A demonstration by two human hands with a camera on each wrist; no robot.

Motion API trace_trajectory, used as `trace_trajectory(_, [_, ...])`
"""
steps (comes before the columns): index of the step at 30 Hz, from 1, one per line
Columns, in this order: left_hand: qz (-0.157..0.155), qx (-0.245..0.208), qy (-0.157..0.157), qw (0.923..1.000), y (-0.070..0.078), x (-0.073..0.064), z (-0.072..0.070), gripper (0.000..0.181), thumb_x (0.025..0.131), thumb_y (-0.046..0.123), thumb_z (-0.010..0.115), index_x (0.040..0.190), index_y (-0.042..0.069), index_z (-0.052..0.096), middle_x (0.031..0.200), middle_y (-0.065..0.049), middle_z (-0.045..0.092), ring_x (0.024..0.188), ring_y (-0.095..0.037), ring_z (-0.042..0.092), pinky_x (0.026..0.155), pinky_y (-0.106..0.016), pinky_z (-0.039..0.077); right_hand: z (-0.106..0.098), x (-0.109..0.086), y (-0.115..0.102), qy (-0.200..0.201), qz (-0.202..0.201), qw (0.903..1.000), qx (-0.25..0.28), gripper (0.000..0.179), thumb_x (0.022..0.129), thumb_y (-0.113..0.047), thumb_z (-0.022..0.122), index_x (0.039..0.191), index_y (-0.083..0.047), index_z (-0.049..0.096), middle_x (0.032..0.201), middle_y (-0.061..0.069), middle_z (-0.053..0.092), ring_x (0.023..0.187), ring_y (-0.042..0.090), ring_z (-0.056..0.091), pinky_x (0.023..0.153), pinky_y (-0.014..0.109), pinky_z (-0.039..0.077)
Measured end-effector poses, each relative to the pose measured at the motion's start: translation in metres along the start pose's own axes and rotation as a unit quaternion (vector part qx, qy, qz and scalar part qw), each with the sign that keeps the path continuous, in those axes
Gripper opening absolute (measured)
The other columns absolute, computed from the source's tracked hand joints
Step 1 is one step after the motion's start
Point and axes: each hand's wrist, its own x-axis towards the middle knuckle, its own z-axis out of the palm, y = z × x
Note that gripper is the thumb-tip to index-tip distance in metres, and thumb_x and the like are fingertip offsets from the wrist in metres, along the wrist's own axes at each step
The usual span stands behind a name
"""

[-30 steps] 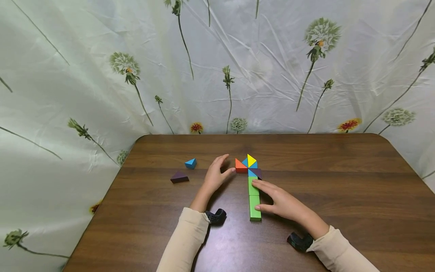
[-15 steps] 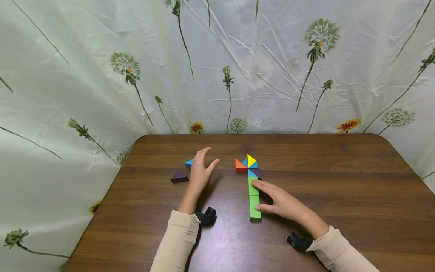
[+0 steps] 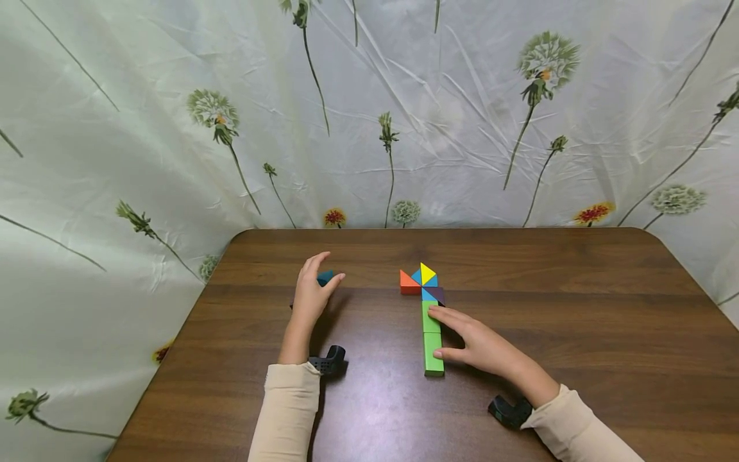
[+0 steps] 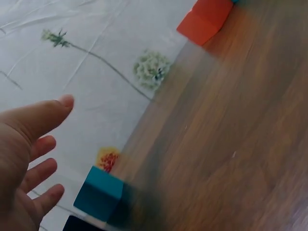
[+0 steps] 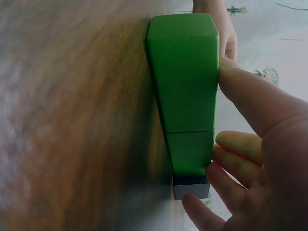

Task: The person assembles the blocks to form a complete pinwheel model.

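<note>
My left hand [image 3: 310,295] hovers over the left part of the table, thumb and fingers spread apart around a small blue triangular block [image 3: 326,278]. In the left wrist view this blue block [image 4: 98,193] stands just off the fingertips, with nothing in the hand. A dark purple triangular block [image 3: 291,306] is mostly hidden behind that hand. My right hand [image 3: 482,343] rests with extended fingers and thumb on two green rectangular blocks [image 3: 433,354] laid end to end. In the right wrist view the thumb touches the side of the nearer green block [image 5: 185,77].
Beyond the green blocks, triangular blocks form a fan: an orange one [image 3: 410,286], a yellow one [image 3: 427,274], a purple one [image 3: 437,294] and several blue ones. Everything lies on a brown wooden table [image 3: 577,308], with a flowered curtain [image 3: 462,128] behind its far edge.
My left hand has moved left from beside the orange block to the loose blue block, now covering most of the loose purple one. My right hand has stayed on the green blocks.
</note>
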Motion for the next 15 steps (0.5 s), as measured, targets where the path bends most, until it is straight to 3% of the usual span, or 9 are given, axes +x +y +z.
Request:
trace_trajectory(12, [-0.075,0.061,-0.058,0.9936,-0.012,-0.001,-0.008,0.046,0.081,0.016,0.069,0.12,-0.001,0.052,0.117,-0.019,0.05,0.106,-0.033,0.047,0.088,-0.046,0.039,0.0,0.0,0.0,-0.001,0.002,1.0,-0.003,0.074,0.081,-0.049,0.06,0.135,-0.004,0.038,0.138,0.011,0.036,0.125,0.028,0.034,0.097,0.044,0.031])
trace_trajectory(15, [-0.079,0.083,-0.063,0.9914,-0.013,-0.001,-0.007,0.041,0.081,0.016,0.068,0.116,-0.002,0.056,0.113,-0.018,0.052,0.103,-0.033,0.05,0.086,-0.045,0.04,0.0,0.0,0.0,-0.003,0.003,1.0,-0.002,0.074,0.081,-0.048,0.06,0.135,-0.004,0.038,0.138,0.011,0.036,0.125,0.028,0.033,0.097,0.044,0.031])
